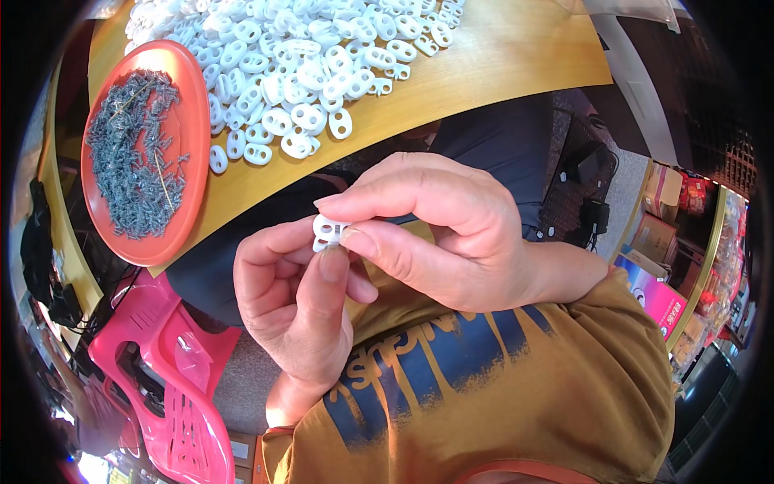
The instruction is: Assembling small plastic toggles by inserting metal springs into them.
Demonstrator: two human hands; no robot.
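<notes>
- Off the near edge of the bench [516, 73], over the person's lap, a white piece [326, 229] with round holes is held up between the two hands.
- Left hand [298, 298]: fingers closed on that piece from below, thumb tip flat against its lower part.
- Right hand [451, 226]: forefinger and thumb pinched on it from the upper right — whether they hold anything smaller as well, I cannot tell.
- Along the middle of the bench, spreading back from the near edge, lies a large heap of white pieces [306, 73], many with two holes; no writing can be made out on them.
- At the bench's near-left corner sits an oval red plate [194, 145], unmarked as far as it shows, with many small grey screw-like parts [129, 185] and a few straw-coloured strands among them.
- Below that corner stands a pink plastic chair [211, 436] with slots cut through it.
- Across the person's brown shirt [516, 411] runs a large dark-blue print with lettering, upside down from this view.
- Well beyond the near-right corner, a purple and pink box [653, 298] carries pale lettering — beside shelves of packets [713, 282] too small to read.
</notes>
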